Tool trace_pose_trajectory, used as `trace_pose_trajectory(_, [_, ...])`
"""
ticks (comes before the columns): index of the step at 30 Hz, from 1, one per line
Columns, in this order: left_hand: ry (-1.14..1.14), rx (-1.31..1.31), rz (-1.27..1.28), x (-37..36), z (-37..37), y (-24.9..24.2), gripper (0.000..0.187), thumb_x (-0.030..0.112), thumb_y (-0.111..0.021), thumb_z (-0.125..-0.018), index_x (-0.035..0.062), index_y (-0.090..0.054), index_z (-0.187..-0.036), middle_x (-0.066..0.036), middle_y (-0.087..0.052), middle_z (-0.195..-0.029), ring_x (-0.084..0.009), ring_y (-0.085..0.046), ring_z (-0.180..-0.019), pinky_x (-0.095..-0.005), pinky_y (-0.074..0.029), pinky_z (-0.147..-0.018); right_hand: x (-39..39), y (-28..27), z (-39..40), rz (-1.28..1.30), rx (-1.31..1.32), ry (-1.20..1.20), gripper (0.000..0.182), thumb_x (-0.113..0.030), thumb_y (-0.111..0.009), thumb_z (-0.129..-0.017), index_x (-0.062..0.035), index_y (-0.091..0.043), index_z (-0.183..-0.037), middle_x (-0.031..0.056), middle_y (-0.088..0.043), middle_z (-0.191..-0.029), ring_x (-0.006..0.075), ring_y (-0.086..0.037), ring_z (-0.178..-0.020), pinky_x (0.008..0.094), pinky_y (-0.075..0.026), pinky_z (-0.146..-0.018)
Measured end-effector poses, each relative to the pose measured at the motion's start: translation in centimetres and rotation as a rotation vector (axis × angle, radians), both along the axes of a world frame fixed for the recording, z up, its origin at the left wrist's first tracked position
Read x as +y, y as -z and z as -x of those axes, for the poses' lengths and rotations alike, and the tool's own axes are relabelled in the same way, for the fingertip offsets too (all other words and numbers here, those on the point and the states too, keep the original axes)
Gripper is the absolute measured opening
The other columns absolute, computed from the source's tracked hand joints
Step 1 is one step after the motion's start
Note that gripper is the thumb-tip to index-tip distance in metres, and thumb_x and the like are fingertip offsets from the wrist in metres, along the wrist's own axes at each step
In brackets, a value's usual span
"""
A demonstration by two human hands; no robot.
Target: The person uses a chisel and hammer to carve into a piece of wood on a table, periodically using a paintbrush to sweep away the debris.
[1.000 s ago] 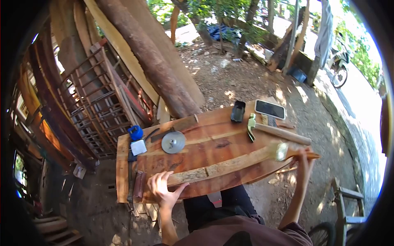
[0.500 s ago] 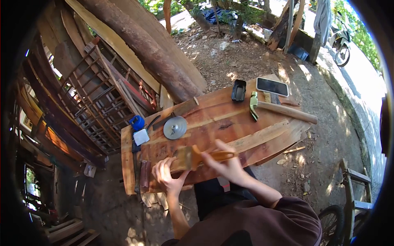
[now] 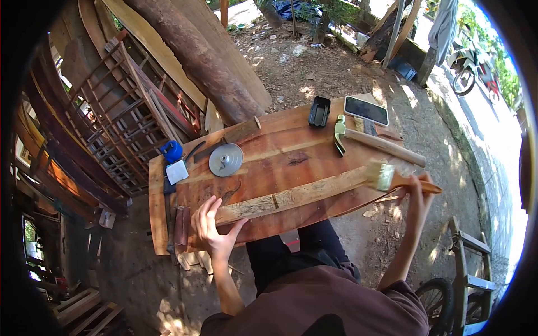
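A long pale wooden strip [image 3: 297, 195] lies along the near side of the reddish wooden table [image 3: 263, 140]. At the strip's left end is my left hand [image 3: 217, 229], thumb and fingers spread around that end. My right hand [image 3: 417, 196] is closed on the wooden handle of a paintbrush [image 3: 392, 178], whose bristles are at the strip's right end; whether they touch it I cannot tell. Beyond the brush lies a claw hammer [image 3: 375, 143] with a green head.
On the table are a round metal disc [image 3: 226, 160], a blue tape measure [image 3: 171, 151], a black tray [image 3: 319, 112] and a phone [image 3: 366, 110]. Timber and a large log [image 3: 196, 61] lean behind. A wooden ladder-like frame [image 3: 473, 280] stands at right.
My right hand has carried the brush from near my left hand to the strip's right end. The view has shifted, so the table sits slightly further left.
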State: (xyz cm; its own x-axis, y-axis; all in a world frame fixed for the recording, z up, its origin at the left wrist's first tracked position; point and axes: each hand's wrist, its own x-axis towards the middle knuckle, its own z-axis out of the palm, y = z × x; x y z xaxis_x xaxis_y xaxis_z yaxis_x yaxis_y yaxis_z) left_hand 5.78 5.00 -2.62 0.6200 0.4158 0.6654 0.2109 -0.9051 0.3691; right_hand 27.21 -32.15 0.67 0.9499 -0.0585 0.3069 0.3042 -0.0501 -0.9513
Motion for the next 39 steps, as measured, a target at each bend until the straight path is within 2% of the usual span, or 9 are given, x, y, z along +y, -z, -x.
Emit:
trace_pose_trajectory(7, [0.009,-0.067,0.113,-0.3,-0.2,0.1,0.086,0.033,-0.088,-0.06,0.006,-0.048,-0.13,-0.016,-0.046,-0.134,-0.035,-0.046,-0.123,-0.0472,-0.037,-0.104,-0.5,-3.6,-0.2,0.014,-0.155,0.205,0.022,-0.018,-0.06,-0.092,-0.0064,-0.05,-0.077,0.0027,-0.054,-0.06,0.0069,-0.05,-0.048,0.0197,-0.039,-0.038])
trace_pose_trajectory(10, [0.035,-0.057,0.182,0.5,0.3,1.4,0.11,0.03,-0.091,-0.056,0.006,-0.029,-0.143,-0.015,-0.036,-0.144,-0.0348,-0.033,-0.135,-0.0482,-0.028,-0.112,9.2,-4.2,3.7,-0.05,-0.032,-0.115,0.018,-0.018,-0.064,-0.09,-0.0018,-0.059,-0.094,0.004,-0.062,-0.083,0.0088,-0.056,-0.062,0.0244,-0.049,-0.056])
trace_pose_trajectory(14, [0.169,-0.38,0.248,0.7,0.9,1.8,0.135,0.041,-0.092,-0.051,0.0066,-0.006,-0.15,-0.018,-0.017,-0.153,-0.035,-0.022,-0.141,-0.0509,-0.019,-0.114,21.4,-3.4,8.6,-0.117,0.017,-0.85,0.02,-0.016,-0.075,-0.082,-0.0007,-0.061,-0.083,0.0071,-0.069,-0.076,0.0098,-0.066,-0.069,0.0239,-0.05,-0.059])
trace_pose_trajectory(17, [0.227,-0.544,0.366,0.2,1.4,1.2,0.135,0.052,-0.088,-0.055,0.0091,-0.004,-0.15,-0.018,-0.013,-0.154,-0.0382,-0.018,-0.142,-0.0516,-0.018,-0.114,27.3,-1.5,11.2,-0.177,-0.116,-0.918,0.023,-0.014,-0.074,-0.081,0.0005,-0.057,-0.08,0.0152,-0.067,-0.076,0.0228,-0.07,-0.069,0.0304,-0.051,-0.06])
trace_pose_trajectory(22, [0.179,-0.528,0.344,0.9,1.3,2.4,0.11,0.075,-0.053,-0.077,0.0043,-0.009,-0.149,-0.021,-0.017,-0.153,-0.0385,-0.022,-0.141,-0.0531,-0.023,-0.112,23.4,-1.3,9.2,0.017,-0.127,-0.949,0.017,-0.011,-0.07,-0.082,-0.0006,-0.058,-0.078,0.0142,-0.067,-0.072,0.0237,-0.069,-0.068,0.0316,-0.051,-0.06])
trace_pose_trajectory(25, [0.191,-0.496,0.305,0.6,1.0,2.2,0.103,0.075,-0.044,-0.082,0.0009,-0.014,-0.148,-0.023,-0.02,-0.152,-0.0378,-0.023,-0.14,-0.0499,-0.021,-0.114,15.9,-1.6,6.3,0.15,-0.105,-0.61,0.014,-0.01,-0.069,-0.083,-0.0011,-0.059,-0.078,0.0029,-0.059,-0.064,0.0066,-0.057,-0.062,0.0247,-0.042,-0.052])
trace_pose_trajectory(31, [0.148,-0.469,0.308,0.3,0.7,1.7,0.101,0.073,-0.039,-0.085,-0.0041,-0.016,-0.146,-0.023,-0.021,-0.151,-0.0373,-0.024,-0.14,-0.0481,-0.022,-0.114,-1.0,0.5,0.4,0.092,-0.058,0.08,0.021,-0.014,-0.065,-0.088,-0.0062,-0.055,-0.071,0.0028,-0.058,-0.057,0.0063,-0.055,-0.046,0.0216,-0.043,-0.039])
trace_pose_trajectory(36, [0.052,-0.416,0.436,0.7,0.6,1.9,0.053,0.027,-0.05,-0.098,-0.0033,-0.034,-0.138,-0.02,-0.035,-0.145,-0.0313,-0.036,-0.134,-0.0425,-0.03,-0.11,-7.9,0.7,-0.3,0.114,-0.094,0.512,0.026,-0.022,-0.061,-0.091,-0.0082,-0.053,-0.071,-0.0017,-0.047,-0.055,0.0059,-0.039,-0.042,0.0176,-0.029,-0.037])
trace_pose_trajectory(39, [-0.048,-0.312,0.574,0.5,1.2,1.7,0.035,0.01,-0.053,-0.096,-0.0035,-0.048,-0.127,-0.018,-0.049,-0.135,-0.027,-0.046,-0.125,-0.04,-0.035,-0.106,-6.5,0.5,-1.2,0.077,-0.383,0.405,0.028,-0.021,-0.052,-0.095,-0.0073,-0.054,-0.071,-0.0014,-0.048,-0.06,0.0039,-0.034,-0.042,0.0166,-0.026,-0.038])
